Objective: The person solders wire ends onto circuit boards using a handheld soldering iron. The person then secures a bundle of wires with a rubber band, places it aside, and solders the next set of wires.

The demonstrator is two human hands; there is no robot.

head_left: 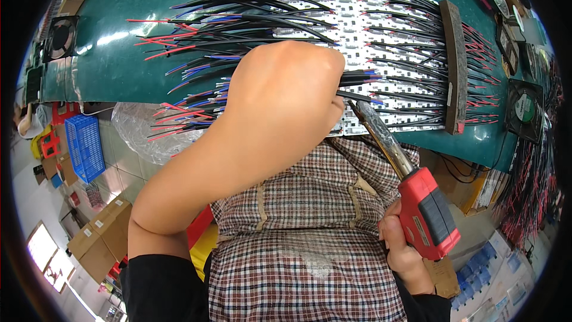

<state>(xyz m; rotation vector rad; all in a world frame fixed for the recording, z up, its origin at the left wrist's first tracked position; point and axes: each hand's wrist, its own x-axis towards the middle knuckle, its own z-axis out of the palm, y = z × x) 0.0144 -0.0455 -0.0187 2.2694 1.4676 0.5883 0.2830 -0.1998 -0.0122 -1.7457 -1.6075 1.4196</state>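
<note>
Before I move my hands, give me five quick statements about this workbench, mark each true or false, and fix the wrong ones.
1. The right hand holds a soldering iron with a red and black handle. True.
2. The left hand is spread wide open. False: it is curled into a fist over the white circuit boards.
3. The brown bar lies across wires on the right side. True.
4. The blue basket stands on the green table. False: it is off the table, to the left.
5. The iron's tip points toward the left hand. True.
</note>
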